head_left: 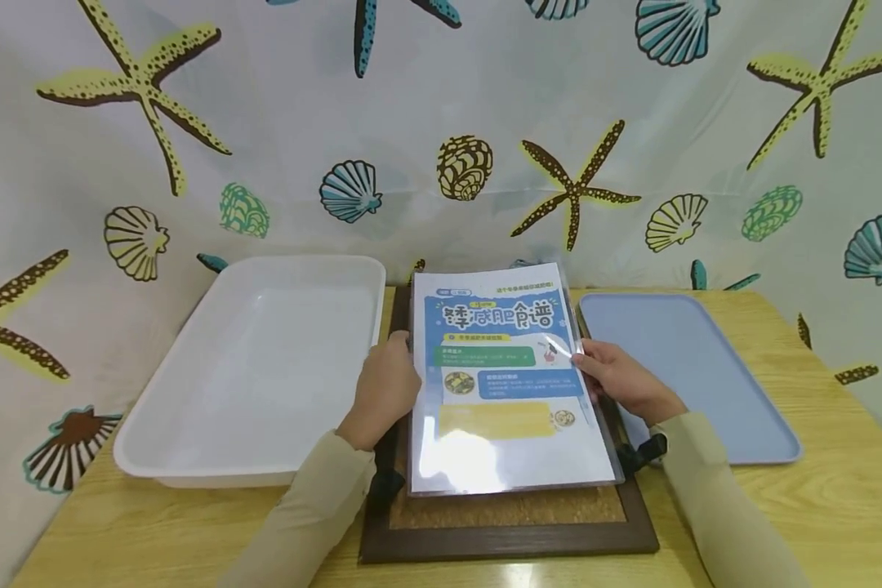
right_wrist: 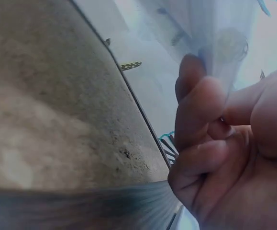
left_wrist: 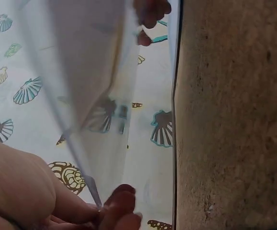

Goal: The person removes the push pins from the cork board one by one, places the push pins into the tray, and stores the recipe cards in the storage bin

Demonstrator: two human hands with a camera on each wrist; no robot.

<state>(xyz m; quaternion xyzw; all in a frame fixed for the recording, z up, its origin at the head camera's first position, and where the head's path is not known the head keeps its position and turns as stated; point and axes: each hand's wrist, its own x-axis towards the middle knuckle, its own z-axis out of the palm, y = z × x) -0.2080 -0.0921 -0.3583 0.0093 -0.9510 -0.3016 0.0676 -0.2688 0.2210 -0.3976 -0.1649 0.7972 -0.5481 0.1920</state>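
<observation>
Sheet [head_left: 510, 392] over corkboard [head_left: 510, 510] — seemingly apart — white tray [head_left: 272, 376], blue tray [head_left: 694, 371] flanking.

"What's that sheet [head_left: 514, 388] made of?"
"Paper, by its look, inside a clear, glossy plastic cover [head_left: 463, 461]."
"And the board [head_left: 507, 508]?"
"Rough cork, with a smooth frame [head_left: 507, 543] that looks like wood."
"Is the white tray [head_left: 265, 367] plastic?"
"Seems so, smooth and faintly shiny; the blue tray [head_left: 683, 376] looks more matt."
"The table [head_left: 838, 425]?"
"Glossy wood; the backdrop [head_left: 426, 98] is cloth."
</observation>
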